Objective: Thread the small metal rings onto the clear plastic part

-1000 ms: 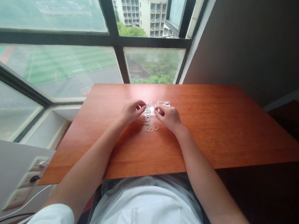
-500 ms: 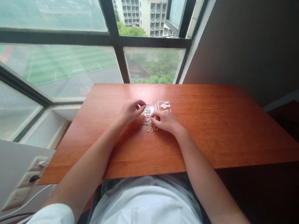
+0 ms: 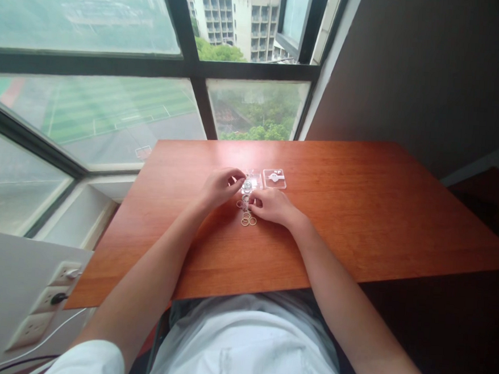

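My left hand (image 3: 224, 186) is at the left edge of a small clear plastic box (image 3: 256, 179), fingers curled and pinched at its side. Some rings lie inside the box. Just in front of it, my right hand (image 3: 271, 205) reaches down with fingers pinched among a small pile of rings; whatever is between the fingertips is too small to make out. Several pale yellowish rings (image 3: 246, 221) lie on the table nearest me. The box's clear lid (image 3: 274, 178), with a white mark on it, lies flat to the right of the box.
The reddish-brown wooden table (image 3: 359, 206) stretches to both sides. Behind it are dark-framed windows (image 3: 257, 71). A grey wall (image 3: 394, 72) rises at the right. Wall sockets (image 3: 45, 301) with plugs and cables are at lower left.
My right hand has shifted slightly left and toward me, into the ring pile. Some rings have moved a little, and the lid shows more fully. The left hand stays almost in place.
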